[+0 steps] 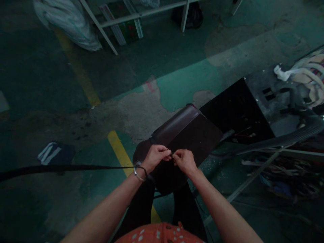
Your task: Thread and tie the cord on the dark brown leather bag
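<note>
My left hand (159, 156) and my right hand (184, 161) meet close together, fingertips pinched and nearly touching. Something small and dark shows between them, too small to name. Below both hands lies a dark brown, leather-like padded surface (192, 135) with a rolled far edge, in front of my legs. Around my left wrist are a silver bracelet (138, 173) and a black strap (76, 167), which stretches away to the left edge of the view.
A black panel (238, 111) and a ribbed grey hose (293, 136) are at the right, near heaped fabric scraps (280, 175). On the floor at left lies a dark blue cloth (55, 153). A metal rack (149, 12) and a white sack (71, 25) stand farther off.
</note>
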The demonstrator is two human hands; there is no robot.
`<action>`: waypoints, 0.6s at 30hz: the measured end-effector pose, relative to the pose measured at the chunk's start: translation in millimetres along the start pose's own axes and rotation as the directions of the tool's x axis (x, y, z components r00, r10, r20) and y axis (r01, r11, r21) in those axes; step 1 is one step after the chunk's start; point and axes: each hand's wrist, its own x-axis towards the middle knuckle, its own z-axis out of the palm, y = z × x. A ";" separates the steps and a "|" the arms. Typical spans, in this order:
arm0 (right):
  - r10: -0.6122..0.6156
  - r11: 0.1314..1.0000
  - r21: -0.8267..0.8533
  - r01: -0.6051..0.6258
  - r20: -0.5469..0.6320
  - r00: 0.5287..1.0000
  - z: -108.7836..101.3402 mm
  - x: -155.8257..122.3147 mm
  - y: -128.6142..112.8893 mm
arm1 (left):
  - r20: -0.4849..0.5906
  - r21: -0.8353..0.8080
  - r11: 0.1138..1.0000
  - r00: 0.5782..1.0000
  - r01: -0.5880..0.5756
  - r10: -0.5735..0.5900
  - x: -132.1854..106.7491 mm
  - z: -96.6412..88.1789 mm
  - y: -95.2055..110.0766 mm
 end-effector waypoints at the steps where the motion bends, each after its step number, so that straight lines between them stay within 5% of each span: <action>1: 0.030 0.994 0.105 -0.029 -0.006 1.000 3.6 0.5 3.9 | -0.018 -0.021 1.000 1.000 0.011 -0.012 0.5 1.2 -0.8; 4: 0.102 0.939 0.332 -0.087 -0.026 0.994 12.9 1.1 12.1 | -0.051 -0.019 1.000 0.999 0.013 -0.014 2.5 4.9 -2.8; 7: 0.094 0.926 0.372 -0.066 -0.059 0.994 17.7 0.4 15.4 | -0.079 0.044 0.999 0.997 -0.010 0.014 3.9 7.2 -6.0; 18: -0.145 0.989 -0.061 0.138 -0.128 0.981 18.1 -7.6 12.4 | -0.059 0.448 0.873 0.968 -0.194 0.246 -1.3 15.5 -6.5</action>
